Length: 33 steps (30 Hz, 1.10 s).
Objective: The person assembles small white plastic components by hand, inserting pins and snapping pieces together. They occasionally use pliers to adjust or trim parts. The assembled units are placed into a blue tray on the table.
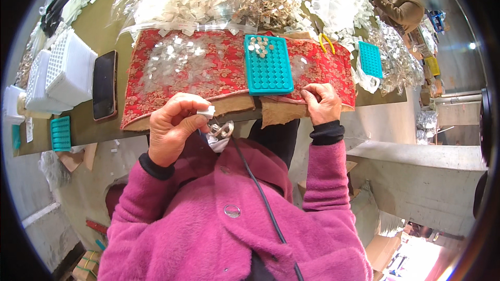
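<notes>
My left hand (174,125) is raised just off the near table edge. Thumb and forefinger pinch a small white plastic piece (207,111). Over the front of the red patterned cloth (224,75) is my right hand (324,105), its fingers curled and pressed together; whatever they may hold is too small to make out. Between the hands, a teal tray (270,75) with round pockets lies on the cloth, several small round pieces (259,46) at its far end. Loose white pieces (174,54) are scattered left of it. Shiny clear pieces (221,131) show below my left fingers.
Heaps of white plastic pieces (182,0) line the back. Yellow-handled pliers (326,44) lie by the cloth's far right. A dark phone (105,86) and stacked white trays (70,67) stand left. Another teal tray (370,59) lies right. A person (401,2) is at the far right.
</notes>
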Motion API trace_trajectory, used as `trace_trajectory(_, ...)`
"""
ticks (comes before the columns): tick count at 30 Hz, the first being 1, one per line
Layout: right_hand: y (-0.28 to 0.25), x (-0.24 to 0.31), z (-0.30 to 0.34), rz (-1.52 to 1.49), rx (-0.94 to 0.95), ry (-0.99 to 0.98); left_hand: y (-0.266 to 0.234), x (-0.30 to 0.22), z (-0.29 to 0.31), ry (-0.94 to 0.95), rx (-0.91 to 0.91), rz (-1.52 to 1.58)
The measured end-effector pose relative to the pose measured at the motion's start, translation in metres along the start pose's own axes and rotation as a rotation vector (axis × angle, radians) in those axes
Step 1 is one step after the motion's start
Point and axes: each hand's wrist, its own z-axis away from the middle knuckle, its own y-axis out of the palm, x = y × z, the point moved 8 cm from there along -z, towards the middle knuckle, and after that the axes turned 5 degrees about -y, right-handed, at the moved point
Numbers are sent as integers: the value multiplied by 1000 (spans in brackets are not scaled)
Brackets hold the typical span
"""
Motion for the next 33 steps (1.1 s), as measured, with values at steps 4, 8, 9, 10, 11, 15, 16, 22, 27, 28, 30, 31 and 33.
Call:
trace_trajectory(4, -11, 9, 0, -77, -115, 25, -5, -5, -1, -36, -130, 10)
trace_trajectory(8, -6, 44, 8, -589, -88, 149, -2, -4, -5, -70, -126, 155)
trace_trajectory(9, -1, 62, 11, -663, -12, 144, 3, -1, -6, -110, -61, 251)
trace_trajectory(10, 4, 83, 13, -710, 57, 119, 6, 3, -6, -135, -44, 284)
trace_trajectory(11, 9, 102, 15, -751, 126, 95, 9, 6, -7, -158, -23, 320)
trace_trajectory(15, 22, 168, 17, -790, 251, -120, 15, 8, -5, -138, 54, 424)
trace_trajectory(16, 25, 177, 16, -777, 255, -145, 14, 13, -2, -201, 33, 438)
trace_trajectory(22, 26, 208, 10, -592, 211, -368, 14, 14, 3, -236, 39, 446)
trace_trajectory(27, 26, 217, 9, -540, 200, -445, 15, 14, 3, -252, 76, 462)
trace_trajectory(28, 26, 218, 8, -530, 203, -460, 15, 13, 3, -244, 83, 471)
trace_trajectory(30, 26, 222, 8, -482, 228, -501, 13, 14, 3, -257, 80, 421)
trace_trajectory(31, 26, 224, 7, -442, 246, -530, 11, 15, 4, -275, 71, 362)
trace_trajectory(33, 26, 229, 6, -362, 271, -586, 8, 15, 3, -280, 53, 267)
